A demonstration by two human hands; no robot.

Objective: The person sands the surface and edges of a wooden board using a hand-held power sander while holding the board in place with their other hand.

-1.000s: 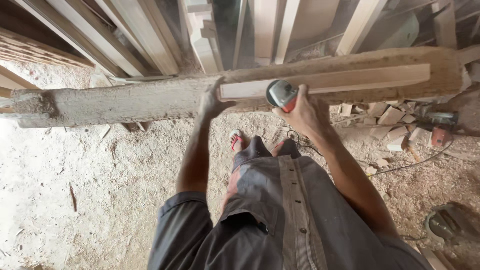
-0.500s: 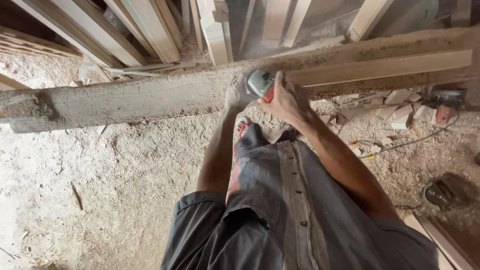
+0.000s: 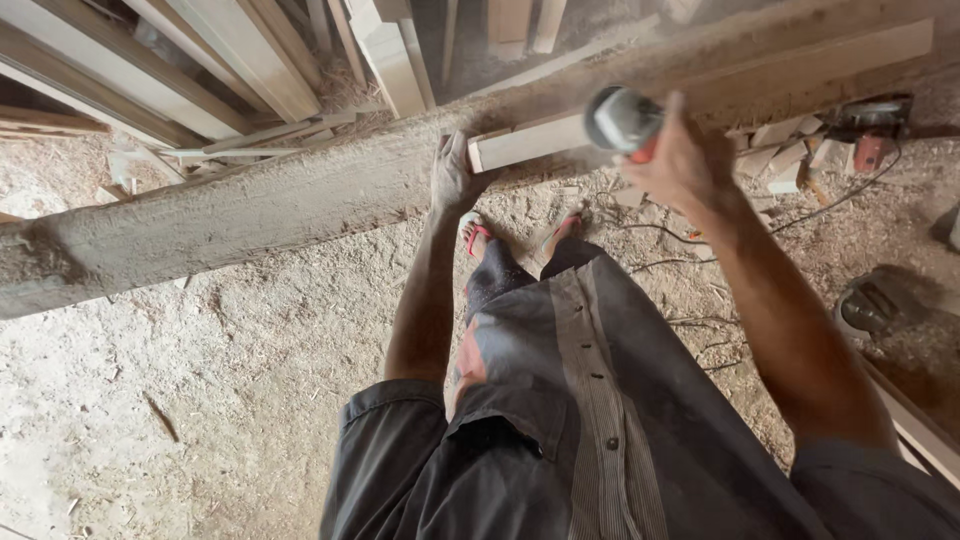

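A long dusty wooden beam (image 3: 250, 215) runs across the head view from lower left to upper right. On it lies a paler planed board (image 3: 760, 75). My left hand (image 3: 452, 175) presses flat against the beam beside the board's cut end. My right hand (image 3: 680, 155) is wrapped round a grey and red hand-held power tool (image 3: 622, 120), held at the front edge of the board. Dust covers both hands. My feet in red sandals (image 3: 478, 235) stand just below the beam.
Pale planks (image 3: 270, 60) lean in a stack behind the beam. Wood offcuts (image 3: 790, 160) and another red power tool (image 3: 870, 135) lie on the sawdust floor at right, with cables (image 3: 700, 260) trailing. A dark round tool (image 3: 870, 305) sits at lower right.
My view has swung, so the beam now tilts across the frame. My right hand with the tool has shifted right along the board, and my left hand has spread away from it.
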